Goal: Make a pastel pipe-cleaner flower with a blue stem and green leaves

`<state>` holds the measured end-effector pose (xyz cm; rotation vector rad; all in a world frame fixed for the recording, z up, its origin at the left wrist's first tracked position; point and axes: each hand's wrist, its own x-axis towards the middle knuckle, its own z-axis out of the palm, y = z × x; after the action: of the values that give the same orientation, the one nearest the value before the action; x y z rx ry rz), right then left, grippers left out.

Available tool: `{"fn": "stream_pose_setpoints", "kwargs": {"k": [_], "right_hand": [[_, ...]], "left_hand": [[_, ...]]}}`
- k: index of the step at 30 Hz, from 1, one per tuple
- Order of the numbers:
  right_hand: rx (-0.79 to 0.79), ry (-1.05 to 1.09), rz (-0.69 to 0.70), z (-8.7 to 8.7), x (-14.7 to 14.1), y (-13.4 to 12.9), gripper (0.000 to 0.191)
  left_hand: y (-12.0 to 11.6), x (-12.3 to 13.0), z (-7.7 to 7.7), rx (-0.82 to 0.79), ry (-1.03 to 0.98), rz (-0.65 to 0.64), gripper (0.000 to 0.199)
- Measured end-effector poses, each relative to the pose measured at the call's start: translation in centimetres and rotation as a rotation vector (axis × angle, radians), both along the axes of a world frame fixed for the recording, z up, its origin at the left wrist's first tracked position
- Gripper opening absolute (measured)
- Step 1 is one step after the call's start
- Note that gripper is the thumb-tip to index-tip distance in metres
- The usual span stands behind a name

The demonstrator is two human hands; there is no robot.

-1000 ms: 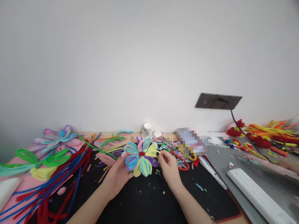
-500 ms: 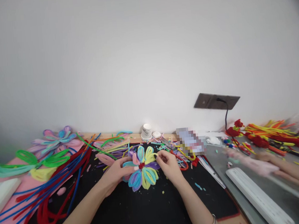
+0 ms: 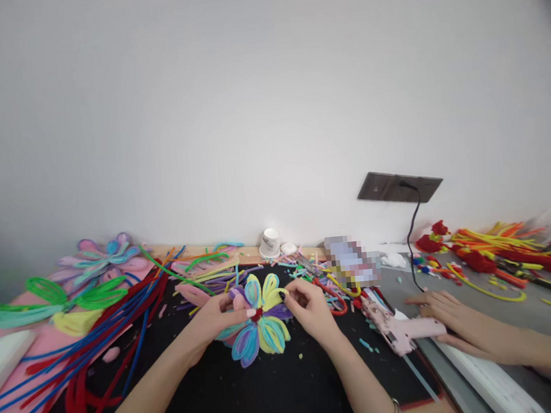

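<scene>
A flower of looped pipe cleaners (image 3: 270, 335), with blue, yellow and purple petals round a red centre, is held above the black mat (image 3: 200, 393). My left hand (image 3: 218, 317) grips it from the left, thumb beside the red centre. My right hand (image 3: 307, 300) pinches the tip of a yellow petal at its upper right. Both hands have their fingers closed on the flower.
A co-worker's hand (image 3: 464, 322) lies at the right beside a pink glue gun (image 3: 402, 330) and a white power strip (image 3: 493, 377). A paper cup (image 3: 270, 242) stands near the wall. Blue and red pipe cleaners (image 3: 89, 341) spread leftward.
The flower has turned a little and shifted slightly left and down with my hands. The co-worker's hand has moved left, and the glue gun now rests at the mat's right edge.
</scene>
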<state>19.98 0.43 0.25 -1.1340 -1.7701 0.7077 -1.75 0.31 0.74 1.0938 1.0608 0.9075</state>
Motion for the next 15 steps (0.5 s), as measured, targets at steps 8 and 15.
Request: {"fn": "stream_pose_setpoints", "kwargs": {"k": [8,15], "right_hand": [[0.131,-0.075,-0.010,0.5,-0.8,-1.1,0.008],[0.161,-0.046,-0.016,0.6,-1.2,-1.5,0.005]], "left_hand": [[0.1,0.3,0.1,0.257,0.324,0.048,0.033],[0.0,0.6,0.0,0.267,0.334,0.045,0.038]]}}
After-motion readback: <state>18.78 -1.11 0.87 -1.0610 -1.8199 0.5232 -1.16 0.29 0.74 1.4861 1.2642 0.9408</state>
